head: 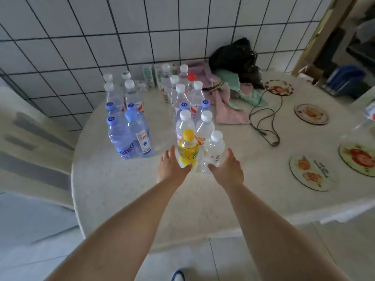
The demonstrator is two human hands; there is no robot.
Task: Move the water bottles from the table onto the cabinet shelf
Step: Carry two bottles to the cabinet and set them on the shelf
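Left hand (172, 166) cups the yellow-capped, yellow-labelled plastic bottle (188, 152); right hand (227, 169) cups the clear white-capped bottle (214, 152). Grip half-closed, touching, likely to lift both. Farther: standing clear bottles (182, 102) on white-clothed round desk (121, 189).

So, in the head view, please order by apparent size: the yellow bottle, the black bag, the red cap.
1. black bag, although it lies farthest from the camera
2. yellow bottle, which is nearer
3. red cap
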